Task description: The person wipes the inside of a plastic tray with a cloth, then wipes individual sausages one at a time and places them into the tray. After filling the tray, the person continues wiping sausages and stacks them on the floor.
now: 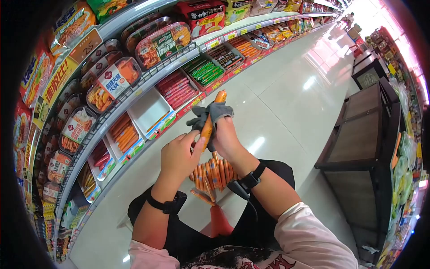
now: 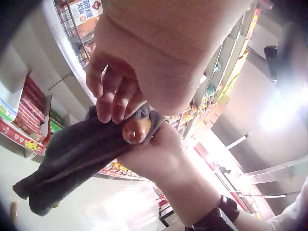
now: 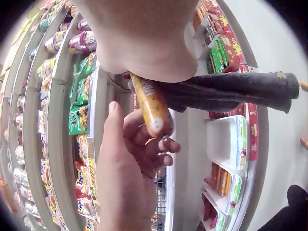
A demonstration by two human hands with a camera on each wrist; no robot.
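In the head view my right hand (image 1: 225, 134) grips an orange wrapped sausage (image 1: 206, 131) with a dark grey cloth (image 1: 220, 111) around its middle. The sausage is tilted, its upper end standing out above the cloth. My left hand (image 1: 177, 157) is at the lower end, thumb beside it. From the right wrist view, the left fingers (image 3: 161, 156) are loosely bent close to the sausage tip, with the thumb raised apart. The cloth (image 2: 72, 159) hangs down long in the left wrist view. Beneath the hands lies a row of similar sausages (image 1: 212, 175).
On the left, a curved shelf holds trays of sausages (image 1: 123, 134), a white tray (image 1: 150, 112) with one thin stick, and packaged food boxes (image 1: 114, 80). A red object (image 1: 219, 222) lies between the legs. Dark wooden display stands (image 1: 358, 130) are on the right, across the tiled floor (image 1: 277, 107).
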